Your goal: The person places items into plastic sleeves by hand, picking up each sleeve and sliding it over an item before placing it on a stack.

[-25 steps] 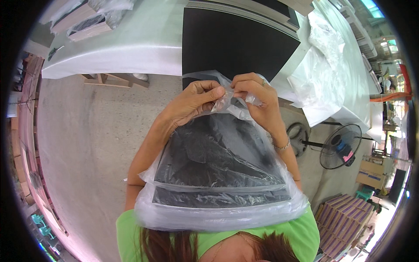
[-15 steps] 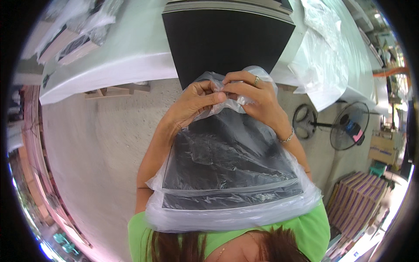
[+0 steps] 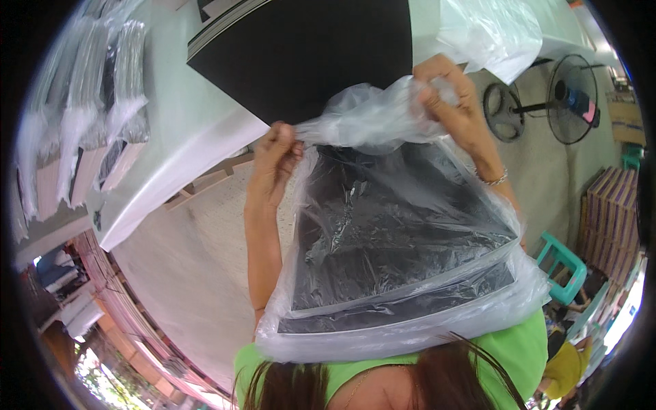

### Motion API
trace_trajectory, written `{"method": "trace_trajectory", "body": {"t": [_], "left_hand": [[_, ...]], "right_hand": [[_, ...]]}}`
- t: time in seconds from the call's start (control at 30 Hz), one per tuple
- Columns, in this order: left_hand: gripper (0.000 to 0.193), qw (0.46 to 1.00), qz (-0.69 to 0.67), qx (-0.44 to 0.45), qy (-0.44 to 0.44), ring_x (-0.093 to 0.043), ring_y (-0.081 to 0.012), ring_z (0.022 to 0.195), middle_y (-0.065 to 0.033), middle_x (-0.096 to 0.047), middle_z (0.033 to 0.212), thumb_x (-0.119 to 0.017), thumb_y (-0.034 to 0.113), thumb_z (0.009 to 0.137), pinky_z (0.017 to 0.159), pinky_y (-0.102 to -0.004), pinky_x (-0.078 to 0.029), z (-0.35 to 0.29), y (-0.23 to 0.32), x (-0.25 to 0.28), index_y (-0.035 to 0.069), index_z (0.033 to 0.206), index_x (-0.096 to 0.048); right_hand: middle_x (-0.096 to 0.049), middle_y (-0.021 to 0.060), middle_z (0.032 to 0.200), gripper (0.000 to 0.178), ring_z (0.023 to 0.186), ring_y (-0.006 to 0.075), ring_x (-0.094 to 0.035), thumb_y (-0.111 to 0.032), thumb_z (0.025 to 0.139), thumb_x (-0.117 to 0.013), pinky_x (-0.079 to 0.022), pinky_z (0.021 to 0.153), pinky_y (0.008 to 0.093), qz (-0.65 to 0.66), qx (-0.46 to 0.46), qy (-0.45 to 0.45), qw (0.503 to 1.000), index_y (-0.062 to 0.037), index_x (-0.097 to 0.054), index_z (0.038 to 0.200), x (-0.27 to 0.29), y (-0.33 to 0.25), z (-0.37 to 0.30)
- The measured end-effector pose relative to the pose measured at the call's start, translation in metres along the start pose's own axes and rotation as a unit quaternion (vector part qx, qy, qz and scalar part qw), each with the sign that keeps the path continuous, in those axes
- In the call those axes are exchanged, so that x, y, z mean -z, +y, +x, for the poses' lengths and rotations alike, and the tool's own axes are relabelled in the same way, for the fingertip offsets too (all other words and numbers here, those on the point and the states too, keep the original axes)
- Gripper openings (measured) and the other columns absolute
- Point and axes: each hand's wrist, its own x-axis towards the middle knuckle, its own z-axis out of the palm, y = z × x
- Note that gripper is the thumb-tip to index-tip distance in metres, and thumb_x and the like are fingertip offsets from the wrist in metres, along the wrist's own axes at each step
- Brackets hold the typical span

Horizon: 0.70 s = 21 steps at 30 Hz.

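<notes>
Left hand [image 3: 275, 162]: pinching plastic bag [image 3: 403, 229], far-left
Right hand [image 3: 462, 115]: gripping its far-right
Bag: you just parted hands, likely spreading it

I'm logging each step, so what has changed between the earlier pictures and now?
The left hand has moved left and the right hand right, stretching the bag between them. The view has turned. Both hands keep their grip; the black contents stay inside.
</notes>
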Motion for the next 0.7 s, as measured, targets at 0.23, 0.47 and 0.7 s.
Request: {"method": "trace_trajectory", "body": {"t": [0.23, 0.47, 0.7], "left_hand": [[0.031, 0.796, 0.431, -0.409, 0.114, -0.053, -0.0153, 0.088, -0.0086, -0.055, 0.100, -0.063, 0.020, 0.082, 0.078, -0.0263, -0.043, 0.007, 0.035, -0.037, 0.000, 0.104, -0.054], [0.024, 0.869, 0.429, -0.210, -0.129, -0.057, -0.0144, 0.087, -0.0048, -0.061, 0.097, -0.050, 0.024, 0.091, 0.081, -0.0272, -0.043, 0.007, 0.023, -0.092, 0.002, 0.099, -0.056], [0.025, 0.956, -0.234, 0.120, -0.131, -0.055, -0.0070, 0.065, 0.0020, -0.051, 0.069, -0.044, 0.032, 0.094, 0.052, -0.0176, -0.045, 0.003, 0.010, -0.112, 0.009, 0.093, -0.054]], "right_hand": [[-0.050, -0.0028, 0.081, 0.016, 0.062, 0.0035, -0.044, -0.017, 0.087, -0.057, -0.038, 0.048, 0.0189, -0.200, -0.007, -0.005, 0.980, -0.0037, -0.053, 0.094, -0.002, -0.008, 0.006], [-0.056, -0.0017, 0.077, 0.023, 0.059, 0.0047, -0.047, -0.027, 0.082, -0.064, -0.038, 0.050, 0.0202, -0.163, -0.115, -0.217, 0.956, -0.0078, -0.058, 0.094, 0.010, -0.018, 0.024], [-0.061, 0.0165, 0.100, 0.044, 0.059, 0.0120, -0.061, -0.038, 0.082, -0.059, -0.043, 0.042, 0.0230, 0.251, -0.073, -0.230, 0.938, -0.0027, -0.055, 0.109, 0.059, 0.008, -0.019]]}}
